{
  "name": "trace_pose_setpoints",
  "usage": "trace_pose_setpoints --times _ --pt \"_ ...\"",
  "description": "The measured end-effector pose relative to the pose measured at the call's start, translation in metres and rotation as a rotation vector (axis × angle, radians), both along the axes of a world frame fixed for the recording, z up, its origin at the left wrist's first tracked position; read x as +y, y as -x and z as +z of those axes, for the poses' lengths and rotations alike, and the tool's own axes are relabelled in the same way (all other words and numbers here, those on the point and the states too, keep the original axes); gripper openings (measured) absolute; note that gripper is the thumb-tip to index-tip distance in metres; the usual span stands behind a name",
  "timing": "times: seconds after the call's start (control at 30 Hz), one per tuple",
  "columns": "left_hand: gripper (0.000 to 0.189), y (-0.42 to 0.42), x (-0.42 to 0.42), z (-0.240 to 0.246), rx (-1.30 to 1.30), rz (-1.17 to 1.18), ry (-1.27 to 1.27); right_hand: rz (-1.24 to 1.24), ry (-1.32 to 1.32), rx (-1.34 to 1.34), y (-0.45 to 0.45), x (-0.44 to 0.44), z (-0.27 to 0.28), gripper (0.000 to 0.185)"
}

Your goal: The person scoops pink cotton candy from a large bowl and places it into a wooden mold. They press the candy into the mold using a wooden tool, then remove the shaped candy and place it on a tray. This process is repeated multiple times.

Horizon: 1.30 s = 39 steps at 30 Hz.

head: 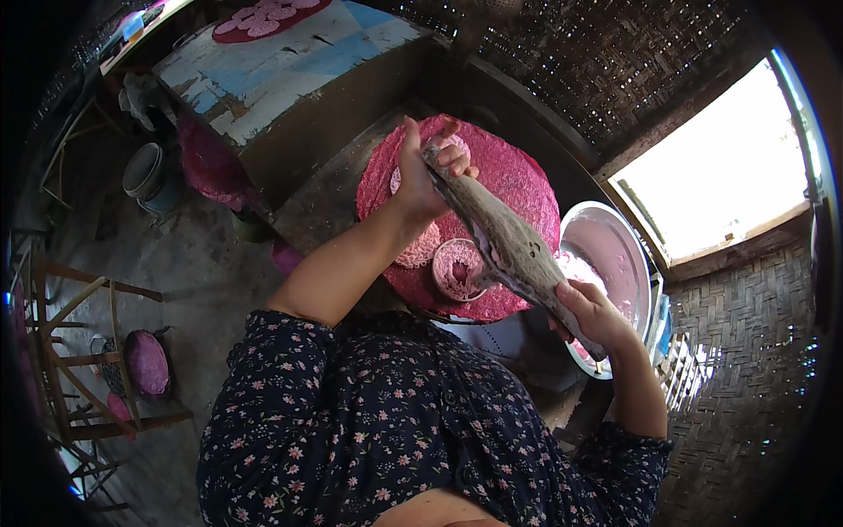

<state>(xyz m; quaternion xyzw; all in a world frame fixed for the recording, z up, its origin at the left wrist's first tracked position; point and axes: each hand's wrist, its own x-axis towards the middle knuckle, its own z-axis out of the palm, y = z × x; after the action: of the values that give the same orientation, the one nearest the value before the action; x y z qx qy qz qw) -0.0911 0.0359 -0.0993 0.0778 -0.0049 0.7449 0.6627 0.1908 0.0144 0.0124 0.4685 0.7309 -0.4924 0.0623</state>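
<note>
A long weathered wooden hand press [514, 227] slants across the view, held up above a round pink mat [520, 178]. My left hand [428, 168] grips its far, narrow end, thumb pointing up. Around its near end, at the right, my right hand [593, 313] is closed. Below the press's middle a pale ring [436, 280] lies on the mat, lined with thin pink dough strands [454, 253] around a bare centre. A bundle of pink strands [418, 247] sits beside the ring; more strands are partly hidden behind my left hand and forearm.
To the right a wide metal basin [635, 263] holds pink dough [579, 267]. A worn white-and-blue tabletop [263, 79] at upper left bears another pink mat [230, 34] with strand rounds. Buckets [145, 174] and a wooden rack [85, 359] stand at left. Woven walls enclose a bright window [718, 158].
</note>
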Motion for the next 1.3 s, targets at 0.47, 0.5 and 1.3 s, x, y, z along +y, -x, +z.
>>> trace_pose_setpoints --times 0.47,0.5,1.3 --pt "0.082 0.048 0.004 0.026 0.152 -0.003 -0.211 0.069 -0.457 0.100 0.027 -0.013 -0.015 0.049" --pt "0.084 0.049 0.003 0.033 0.278 0.109 -0.091 0.101 -0.529 0.129 0.025 -0.011 -0.010 0.049" --pt "0.016 -0.082 -0.059 0.081 2.257 0.900 -0.658 0.456 -1.161 0.529 0.010 -0.045 0.055 0.045"
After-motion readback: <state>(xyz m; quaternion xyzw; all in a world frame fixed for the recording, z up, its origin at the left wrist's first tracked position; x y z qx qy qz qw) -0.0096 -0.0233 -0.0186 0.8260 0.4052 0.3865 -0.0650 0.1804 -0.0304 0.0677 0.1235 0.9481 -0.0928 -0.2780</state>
